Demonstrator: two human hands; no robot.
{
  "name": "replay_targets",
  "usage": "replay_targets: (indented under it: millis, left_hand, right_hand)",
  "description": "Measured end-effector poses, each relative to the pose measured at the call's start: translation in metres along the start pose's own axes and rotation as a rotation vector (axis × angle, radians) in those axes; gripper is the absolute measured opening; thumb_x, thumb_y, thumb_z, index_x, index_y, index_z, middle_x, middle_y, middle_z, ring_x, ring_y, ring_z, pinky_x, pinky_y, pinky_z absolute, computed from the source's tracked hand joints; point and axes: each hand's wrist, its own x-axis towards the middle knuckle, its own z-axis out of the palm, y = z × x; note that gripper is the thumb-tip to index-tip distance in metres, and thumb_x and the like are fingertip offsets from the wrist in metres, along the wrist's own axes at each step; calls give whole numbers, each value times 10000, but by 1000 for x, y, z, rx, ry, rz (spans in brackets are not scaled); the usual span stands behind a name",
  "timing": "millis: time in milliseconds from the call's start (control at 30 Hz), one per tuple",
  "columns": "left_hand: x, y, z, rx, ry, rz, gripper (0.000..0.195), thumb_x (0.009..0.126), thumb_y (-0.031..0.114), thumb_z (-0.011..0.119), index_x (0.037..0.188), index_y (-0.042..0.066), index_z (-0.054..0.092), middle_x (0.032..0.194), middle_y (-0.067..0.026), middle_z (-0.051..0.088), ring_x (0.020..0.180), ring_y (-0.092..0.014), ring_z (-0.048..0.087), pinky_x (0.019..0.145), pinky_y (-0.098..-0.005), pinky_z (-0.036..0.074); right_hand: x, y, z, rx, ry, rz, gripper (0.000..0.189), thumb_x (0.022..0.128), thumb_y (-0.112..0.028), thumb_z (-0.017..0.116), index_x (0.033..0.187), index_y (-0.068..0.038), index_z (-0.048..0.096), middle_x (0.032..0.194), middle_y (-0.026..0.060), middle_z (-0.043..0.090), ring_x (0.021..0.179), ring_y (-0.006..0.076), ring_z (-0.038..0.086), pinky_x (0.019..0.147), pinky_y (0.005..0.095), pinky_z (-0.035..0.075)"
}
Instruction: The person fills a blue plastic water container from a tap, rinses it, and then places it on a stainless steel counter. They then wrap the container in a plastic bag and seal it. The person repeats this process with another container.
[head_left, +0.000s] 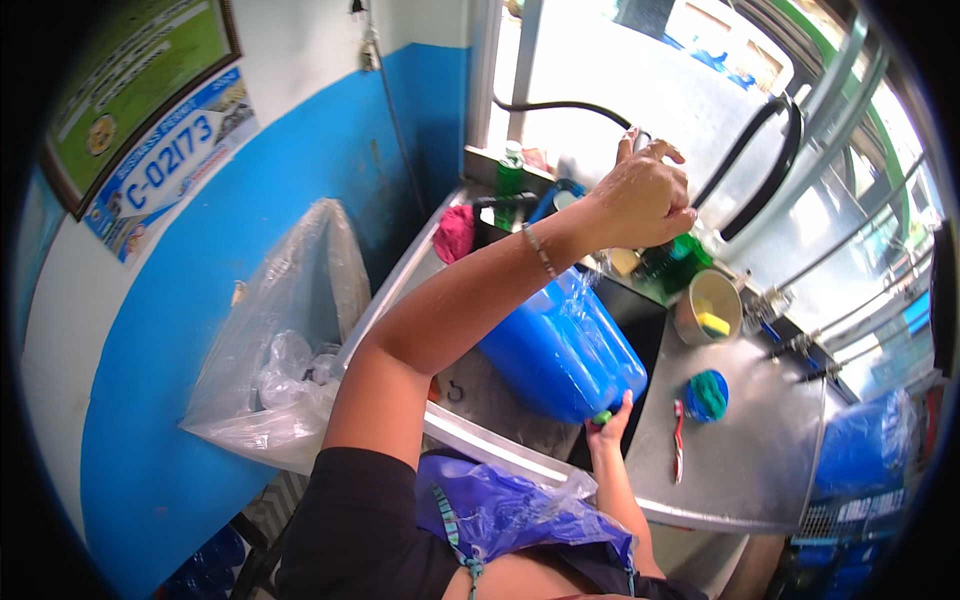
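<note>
A large translucent blue plastic container (559, 352) lies tilted across the sink basin, wet and shiny, with clear water on its upper side. My right hand (611, 424) holds its lower right end, thumb up against it; a small green piece (602, 418) shows beside the fingers. My left arm crosses above the container. My wet left hand (645, 195) is raised by the window, its fingers around a metal fitting (641, 140) near a black hose (562, 106); its grip is partly hidden. A red and white toothbrush (679, 442) lies on the steel counter right of the basin.
A blue dish with a green scrubber (707, 395) and a tub with sponges (709, 307) stand on the steel counter (750, 465). Green bottles (510, 176) and a pink cloth (454, 234) are along the back and left. A plastic-lined bin (281, 300) adjoins the sink at left.
</note>
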Motion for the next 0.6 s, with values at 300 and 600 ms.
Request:
replay_targets:
  millis: [300,600]
  left_hand:
    - [10,-122,-80,323,191,-278,617,805,411,654,1333,135,495,1405,-231,335,1331,-413,290,1030,-625,281]
    - [11,-239,-268,396,483,-934,557,793,286,610,1167,-115,513,1132,-313,584,1035,-422,601,913,-428,484]
  right_hand:
    - [-2,-1,-7,-65,-17,48,653,773,-680,572,1186,-178,516,1033,-6,622,817,149,616,551,258,463]
    - [1,6,9,-51,63,54,658,750,-691,595,1164,-184,521,986,-16,615,769,153,607,524,266,453]
